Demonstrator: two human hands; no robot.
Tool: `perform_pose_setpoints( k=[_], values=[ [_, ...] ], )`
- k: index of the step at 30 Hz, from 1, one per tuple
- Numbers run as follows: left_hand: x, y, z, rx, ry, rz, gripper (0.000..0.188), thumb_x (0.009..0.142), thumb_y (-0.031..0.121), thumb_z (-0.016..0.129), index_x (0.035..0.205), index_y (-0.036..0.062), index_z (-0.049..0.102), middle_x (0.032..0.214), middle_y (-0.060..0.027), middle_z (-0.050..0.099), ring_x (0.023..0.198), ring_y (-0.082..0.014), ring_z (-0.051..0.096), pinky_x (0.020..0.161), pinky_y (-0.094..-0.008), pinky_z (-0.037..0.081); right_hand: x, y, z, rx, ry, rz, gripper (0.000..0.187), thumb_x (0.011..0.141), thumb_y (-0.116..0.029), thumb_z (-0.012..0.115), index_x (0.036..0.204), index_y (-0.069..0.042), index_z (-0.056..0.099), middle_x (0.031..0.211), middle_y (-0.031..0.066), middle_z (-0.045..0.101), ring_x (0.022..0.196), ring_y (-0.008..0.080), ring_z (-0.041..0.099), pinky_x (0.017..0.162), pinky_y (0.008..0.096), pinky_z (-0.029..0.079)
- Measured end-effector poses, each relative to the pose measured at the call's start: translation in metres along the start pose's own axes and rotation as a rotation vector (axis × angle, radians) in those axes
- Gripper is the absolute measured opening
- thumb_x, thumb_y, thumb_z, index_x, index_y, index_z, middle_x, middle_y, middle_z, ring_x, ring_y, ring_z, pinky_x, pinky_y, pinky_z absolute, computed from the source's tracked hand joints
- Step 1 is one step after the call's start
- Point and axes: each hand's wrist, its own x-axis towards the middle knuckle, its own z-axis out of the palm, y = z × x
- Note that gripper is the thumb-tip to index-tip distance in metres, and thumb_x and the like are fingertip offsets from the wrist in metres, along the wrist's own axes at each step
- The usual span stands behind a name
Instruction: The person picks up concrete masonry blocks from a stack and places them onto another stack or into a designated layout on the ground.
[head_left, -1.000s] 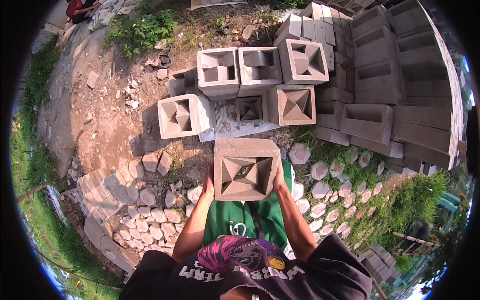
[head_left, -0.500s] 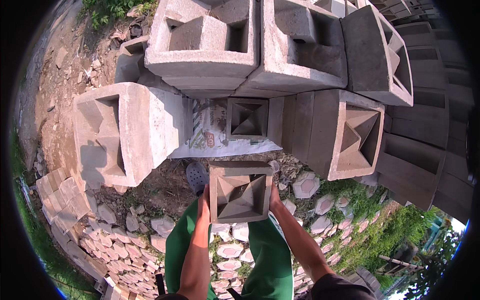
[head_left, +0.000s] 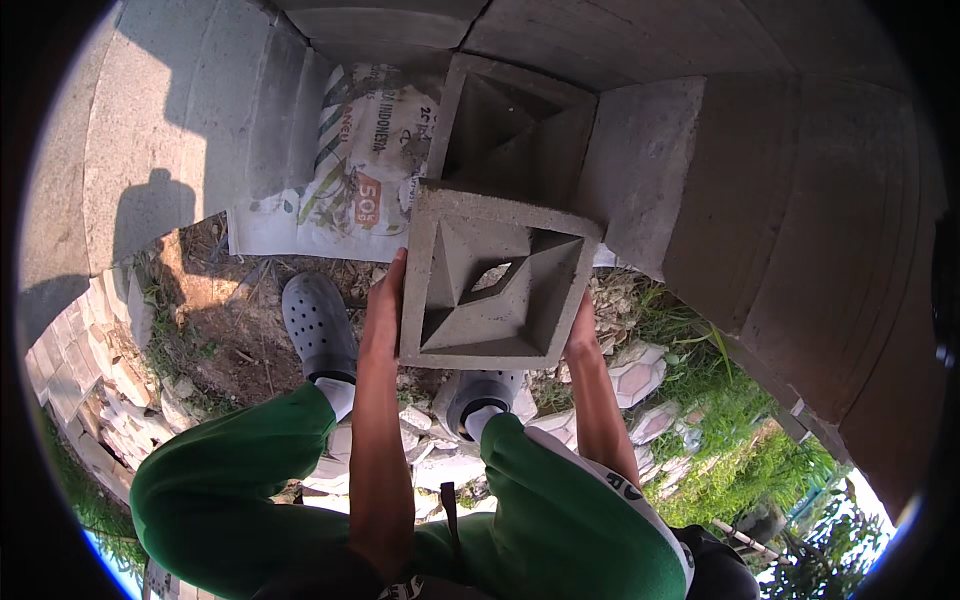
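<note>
Left hand (head_left: 382, 310) bears against the left wall of a grey, square-faced concrete block (head_left: 522, 290) with slanting inner facets and a small central opening; its fingers point forward along that wall. Right hand (head_left: 582, 328) grips the opposite wall; its fingers are mostly concealed, and their spread cannot be told. The block is clamped between both hands, slightly turned, its open face upward.

Bent legs in green cloth trousers (head_left: 240, 490) flank the block on its near side. One grey perforated clog (head_left: 318, 325) stands to the block's left; the other (head_left: 480, 395) is partly covered by the block's near edge.

Beyond the block's far edge sits a second grey faceted concrete block (head_left: 520, 120), overlapped in view; contact between the two cannot be determined. A white printed sheet (head_left: 262, 232) lies beyond and left of the held block. Sunlit concrete blocks (head_left: 140, 130) rise farther left; shaded concrete blocks (head_left: 780, 210) rise to its right.
</note>
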Motion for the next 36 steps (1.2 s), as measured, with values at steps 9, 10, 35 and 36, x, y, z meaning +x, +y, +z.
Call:
perform_pose_setpoints(
  k=[9,10,35,36],
  values=[
    [0.002,0.022,0.035,-0.186,-0.096,0.058,0.053,0.092,0.043,0.048,0.129,0.0046,0.048,0.119,-0.0089,0.057,0.102,-0.0188,0.057,0.086,-0.0307,0.046,0.014,-0.031,0.026,-0.093,-0.048,-0.210,0.048,0.096,-0.038,0.031,0.121,-0.002,0.049,0.108,0.0103,0.057,0.097,0.0187,0.055,0.086,0.0321,0.045],
    [0.002,0.023,0.034,-0.177,-0.092,0.059,0.053,0.092,0.043,0.048,0.129,0.0046,0.048,0.119,-0.0089,0.057,0.102,-0.0188,0.057,0.086,-0.0307,0.046,0.011,-0.036,0.030,-0.122,-0.035,-0.212,0.047,0.095,-0.038,0.031,0.119,-0.002,0.051,0.106,0.0100,0.058,0.094,0.0183,0.056,0.083,0.0319,0.046],
    [0.006,0.018,0.022,-0.193,-0.173,0.059,0.061,0.089,0.050,0.047,0.127,0.0019,0.048,0.121,-0.0119,0.055,0.108,-0.0270,0.054,0.091,-0.0378,0.044,-0.044,0.027,0.017,0.716,-0.514,0.184,0.057,0.094,-0.044,0.027,0.132,-0.002,0.035,0.129,0.0210,0.044,0.112,0.0381,0.053,0.086,0.0536,0.051],
    [0.005,0.012,0.020,-0.350,-0.167,-0.005,0.055,0.092,0.045,0.039,0.128,0.0038,0.046,0.124,-0.0120,0.053,0.109,-0.0287,0.054,0.091,-0.0408,0.044,-0.043,0.027,0.017,0.723,-0.518,0.175,0.057,0.094,-0.044,0.027,0.132,-0.002,0.035,0.129,0.0209,0.044,0.112,0.0380,0.053,0.086,0.0535,0.051]
  ],
)
